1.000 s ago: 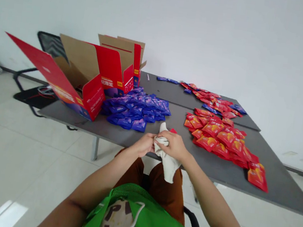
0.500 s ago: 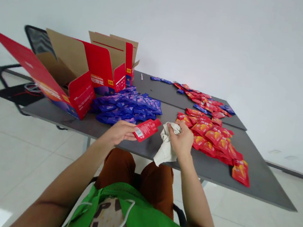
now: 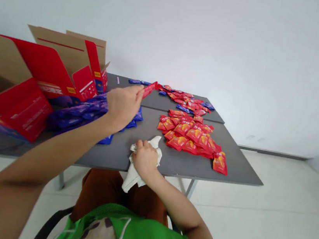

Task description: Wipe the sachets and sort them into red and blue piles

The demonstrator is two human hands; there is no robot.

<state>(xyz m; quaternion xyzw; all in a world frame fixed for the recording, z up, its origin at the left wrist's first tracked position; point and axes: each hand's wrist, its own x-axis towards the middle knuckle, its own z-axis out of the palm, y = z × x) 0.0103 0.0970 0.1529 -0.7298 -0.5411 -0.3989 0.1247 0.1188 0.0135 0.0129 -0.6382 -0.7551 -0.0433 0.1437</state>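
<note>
My left hand (image 3: 124,103) is closed on a red packet (image 3: 149,90), raised above the table and reaching forward over the right side of the blue packet pile (image 3: 82,112). Near the table's front edge, my right hand (image 3: 145,157) grips a white cloth (image 3: 134,177), part of which hangs over the edge. To the right of the cloth lies a heap of red packets (image 3: 194,135) with orange fruit prints. Farther back is a second, looser group of red packets (image 3: 184,99) with a few blue ones among them.
Open red cardboard boxes (image 3: 36,107) with raised flaps stand on the left of the grey table (image 3: 230,164). Two blue packets (image 3: 135,81) and a small pale object (image 3: 118,80) lie toward the back. A wall rises behind the table.
The view has turned to the right. My left hand has moved forward and up with the red packet. My right hand has brought the cloth down to the table's front edge.
</note>
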